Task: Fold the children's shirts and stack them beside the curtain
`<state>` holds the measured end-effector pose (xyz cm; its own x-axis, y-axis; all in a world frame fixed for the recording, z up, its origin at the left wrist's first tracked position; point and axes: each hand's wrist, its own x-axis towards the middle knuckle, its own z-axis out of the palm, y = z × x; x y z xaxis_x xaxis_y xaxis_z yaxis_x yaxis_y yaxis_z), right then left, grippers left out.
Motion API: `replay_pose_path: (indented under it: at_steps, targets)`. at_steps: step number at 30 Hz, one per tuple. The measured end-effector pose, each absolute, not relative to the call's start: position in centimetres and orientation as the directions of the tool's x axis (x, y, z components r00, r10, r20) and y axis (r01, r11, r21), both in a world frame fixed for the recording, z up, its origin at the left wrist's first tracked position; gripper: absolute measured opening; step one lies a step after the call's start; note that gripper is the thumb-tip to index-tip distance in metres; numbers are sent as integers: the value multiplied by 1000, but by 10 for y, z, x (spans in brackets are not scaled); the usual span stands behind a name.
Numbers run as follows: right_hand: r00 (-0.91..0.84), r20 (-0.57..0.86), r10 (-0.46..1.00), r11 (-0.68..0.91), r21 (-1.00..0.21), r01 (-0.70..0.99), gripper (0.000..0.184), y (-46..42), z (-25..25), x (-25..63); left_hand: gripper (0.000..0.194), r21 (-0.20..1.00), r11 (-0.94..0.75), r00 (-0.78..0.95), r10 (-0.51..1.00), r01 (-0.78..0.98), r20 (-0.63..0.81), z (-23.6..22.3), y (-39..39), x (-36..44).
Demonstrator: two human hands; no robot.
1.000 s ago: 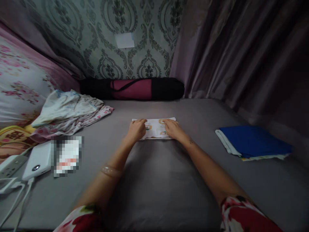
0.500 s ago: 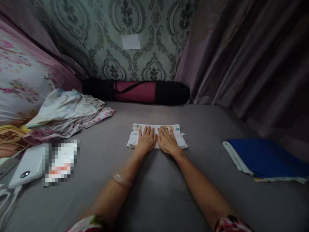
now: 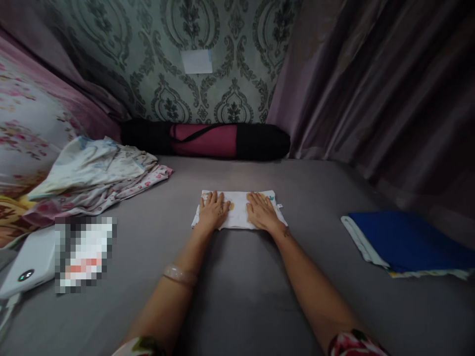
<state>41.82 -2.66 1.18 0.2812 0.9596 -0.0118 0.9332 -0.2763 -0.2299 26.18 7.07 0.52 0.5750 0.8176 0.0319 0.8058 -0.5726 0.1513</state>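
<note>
A white folded cloth (image 3: 238,211) with small coloured prints lies flat on the grey bed sheet (image 3: 245,277); it looks like a folded garment, and a small tag sticks out at its right edge. On its left part rests my left hand (image 3: 214,210), palm down with fingers spread. My right hand (image 3: 261,211) lies flat on the right part in the same way, fingers stretched forward. Between the two hands a bare white strip of the cloth shows. Neither hand grips anything.
To the right lies a folded blue cloth (image 3: 408,242). At left are a heap of crumpled clothes (image 3: 100,168), a white power bank (image 3: 31,259) with a cable and a blurred-out item (image 3: 87,254). A long black and maroon bag (image 3: 204,141) lies along the wall.
My hands have slid apart from the middle of the folded cloth, the left one outward to the left and the right one slightly to the right. The view has shifted a little.
</note>
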Motion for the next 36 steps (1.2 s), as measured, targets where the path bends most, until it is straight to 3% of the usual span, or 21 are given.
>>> replay_pose_path:
  at_steps: [10,18,23,30,36]
  targets:
    - [457,41,888,-443,-186,877,58,-36,9,435,63,173,-516,524,852,839,-3,1,82,250]
    - [435,147,888,-409,-179,895,59,-40,14,442,51,299,-459,453,887,836,95,14,91,235]
    - [449,9,893,-440,-182,879,58,-45,15,445,39,337,-446,444,892,829,88,13,106,219]
    - [375,79,924,-357,-176,917,57,-36,21,427,37,462,-470,466,875,752,131,13,114,214]
    - [325,-39,945,-327,-187,926,56,-29,21,416,39,472,-453,459,882,756,110,14,119,209]
